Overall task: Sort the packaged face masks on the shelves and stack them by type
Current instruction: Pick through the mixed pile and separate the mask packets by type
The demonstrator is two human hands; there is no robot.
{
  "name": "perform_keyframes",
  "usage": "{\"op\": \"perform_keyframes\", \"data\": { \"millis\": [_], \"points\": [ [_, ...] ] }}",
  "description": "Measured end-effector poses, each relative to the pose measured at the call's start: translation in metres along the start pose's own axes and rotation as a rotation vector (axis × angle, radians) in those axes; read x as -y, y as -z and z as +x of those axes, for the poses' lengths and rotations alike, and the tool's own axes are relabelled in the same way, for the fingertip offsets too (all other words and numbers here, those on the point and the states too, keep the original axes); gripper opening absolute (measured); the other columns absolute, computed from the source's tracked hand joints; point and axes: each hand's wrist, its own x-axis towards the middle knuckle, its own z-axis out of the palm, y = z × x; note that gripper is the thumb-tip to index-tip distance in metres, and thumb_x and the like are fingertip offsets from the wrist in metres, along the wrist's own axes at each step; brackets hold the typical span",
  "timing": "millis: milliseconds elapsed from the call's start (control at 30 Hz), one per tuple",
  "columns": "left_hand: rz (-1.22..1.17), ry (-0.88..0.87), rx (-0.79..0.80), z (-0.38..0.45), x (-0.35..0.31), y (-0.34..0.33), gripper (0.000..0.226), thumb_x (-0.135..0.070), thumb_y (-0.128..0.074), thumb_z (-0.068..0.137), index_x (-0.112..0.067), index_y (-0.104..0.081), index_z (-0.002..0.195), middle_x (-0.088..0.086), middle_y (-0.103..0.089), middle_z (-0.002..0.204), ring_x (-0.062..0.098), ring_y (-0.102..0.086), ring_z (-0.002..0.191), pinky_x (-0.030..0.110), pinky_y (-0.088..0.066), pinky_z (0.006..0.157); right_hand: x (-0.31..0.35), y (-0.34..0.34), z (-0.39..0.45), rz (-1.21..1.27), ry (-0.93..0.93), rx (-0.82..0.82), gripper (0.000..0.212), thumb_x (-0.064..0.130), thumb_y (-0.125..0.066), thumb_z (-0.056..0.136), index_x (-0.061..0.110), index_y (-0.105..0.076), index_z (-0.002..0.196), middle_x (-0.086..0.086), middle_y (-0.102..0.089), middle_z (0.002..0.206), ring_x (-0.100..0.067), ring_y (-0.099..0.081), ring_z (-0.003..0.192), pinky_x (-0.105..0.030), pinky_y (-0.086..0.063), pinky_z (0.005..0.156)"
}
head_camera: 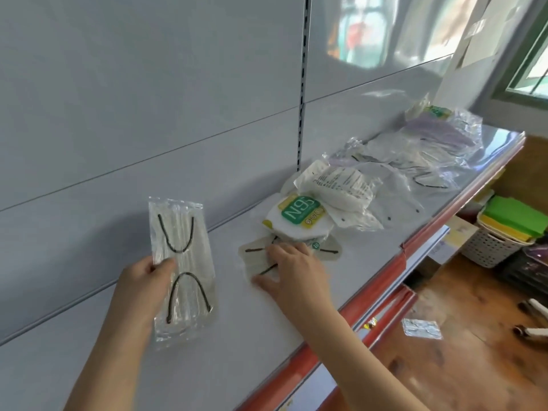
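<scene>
The left hand (145,284) reaches up from a bare forearm, thumb and fingers pinching a clear flat mask packet (181,269) at its left edge and holding it upright above the shelf (225,336). Just right of those fingers, the right hand (292,266) lies palm down, fingers spread and pressing a clear folded mask packet (261,259) flat. Beyond its fingertips sits an N95 packet (298,216), then a loose pile of packets (415,161), perhaps purple masks farthest.

Bare shelf (89,366) lies open under my left hand (142,287); past my right hand (292,266), the N95 stack (296,219) and loose packets (415,161) block the way.
</scene>
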Motion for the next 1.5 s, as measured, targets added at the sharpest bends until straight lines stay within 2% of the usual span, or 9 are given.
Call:
{"op": "perform_keyframes", "data": {
  "millis": [133, 333, 467, 633, 900, 1000, 1133, 1333, 1500],
  "points": [
    [0.04, 0.058, 0.019, 0.004, -0.003, -0.014, 0.031, -0.024, -0.064, 0.096, -0.008, -0.05, 0.074, 0.009, -0.036, 0.068, 0.02, -0.033, 0.066, 0.034, -0.025, 0.065, -0.014, 0.005, 0.027, -0.072, 0.007, 0.039, 0.064, 0.067, -0.055, 0.085, 0.032, -0.05, 0.139, 0.006, -0.042, 0.148, -0.021, -0.029, 0.138, -0.037, -0.023, 0.112],
    [-0.005, 0.141, 0.016, 0.002, -0.007, -0.031, 0.03, -0.027, -0.063, 0.096, 0.003, -0.063, 0.092, 0.007, -0.055, 0.08, 0.021, -0.048, 0.075, 0.033, -0.033, 0.069, -0.03, 0.013, 0.053, 0.01, 0.088, -0.155, 0.016, 0.037, -0.064, 0.091, 0.03, -0.077, 0.097, 0.011, -0.07, 0.099, -0.02, -0.052, 0.105, -0.028, -0.03, 0.081],
    [-0.409, 0.262, 0.231, -0.007, -0.021, -0.035, 0.026, -0.022, -0.052, 0.104, -0.009, -0.072, 0.115, 0.013, -0.078, 0.098, 0.031, -0.073, 0.09, 0.04, -0.053, 0.083, -0.025, 0.028, 0.044, 0.274, 0.474, -0.382, 0.004, 0.032, -0.073, 0.084, 0.03, -0.077, 0.085, 0.018, -0.069, 0.115, -0.017, -0.053, 0.119, -0.032, -0.035, 0.093],
    [-0.58, 0.294, 0.559, -0.017, -0.03, -0.034, 0.044, -0.045, -0.048, 0.1, -0.017, -0.076, 0.118, 0.015, -0.074, 0.119, 0.03, -0.072, 0.105, 0.046, -0.052, 0.092, -0.014, 0.048, 0.036, 0.361, 0.844, 0.066, 0.019, 0.023, -0.068, 0.09, 0.035, -0.077, 0.101, 0.019, -0.054, 0.14, -0.013, -0.03, 0.145, -0.035, -0.014, 0.12],
    [-0.516, 0.239, 0.41, -0.023, -0.017, -0.036, 0.029, -0.007, -0.061, 0.094, -0.001, -0.07, 0.12, 0.02, -0.075, 0.112, 0.034, -0.074, 0.101, 0.04, -0.063, 0.079, -0.024, 0.041, 0.019, 0.62, 0.687, 0.268, 0.038, 0.048, -0.07, 0.086, 0.029, -0.071, 0.12, 0.018, -0.056, 0.139, -0.001, -0.036, 0.14, -0.038, -0.033, 0.115],
    [-0.589, 0.206, 0.323, -0.026, -0.017, -0.034, 0.034, -0.008, -0.071, 0.088, -0.005, -0.069, 0.122, 0.016, -0.076, 0.113, 0.031, -0.073, 0.105, 0.046, -0.059, 0.093, -0.023, 0.039, 0.028, 0.504, 0.35, -0.05, 0.074, 0.072, -0.058, 0.079, 0.036, -0.047, 0.142, 0.019, -0.038, 0.15, -0.004, -0.034, 0.139, -0.034, -0.036, 0.112],
    [-0.581, 0.153, 0.277, -0.031, -0.016, -0.029, 0.054, -0.008, -0.085, 0.069, -0.004, -0.07, 0.121, 0.02, -0.072, 0.118, 0.042, -0.065, 0.117, 0.06, -0.043, 0.109, -0.017, 0.04, 0.042, 0.935, -0.139, 0.197, 0.113, 0.077, -0.063, 0.059, 0.026, -0.028, 0.154, 0.002, -0.049, 0.143, -0.012, -0.059, 0.116, -0.038, -0.051, 0.099],
    [-0.398, -0.08, 0.405, -0.049, -0.032, -0.03, 0.036, -0.009, -0.073, 0.088, -0.02, -0.07, 0.122, 0.003, -0.077, 0.114, 0.022, -0.072, 0.109, 0.042, -0.057, 0.094, 0.014, 0.057, 0.042, 0.773, 0.276, 0.389, 0.088, 0.063, -0.067, 0.074, 0.042, -0.031, 0.151, 0.02, -0.046, 0.142, 0.0, -0.046, 0.129, -0.026, -0.042, 0.108],
    [-0.303, -0.381, 0.204, -0.049, -0.045, -0.033, 0.021, -0.029, -0.085, 0.08, -0.03, -0.074, 0.098, -0.01, -0.078, 0.095, 0.008, -0.073, 0.094, 0.023, -0.058, 0.079, 0.017, 0.076, 0.038, 0.969, 0.492, 0.092, 0.041, 0.012, -0.068, 0.092, 0.036, -0.06, 0.124, 0.017, -0.069, 0.11, -0.012, -0.063, 0.11, -0.035, -0.049, 0.1]
  ]
}}
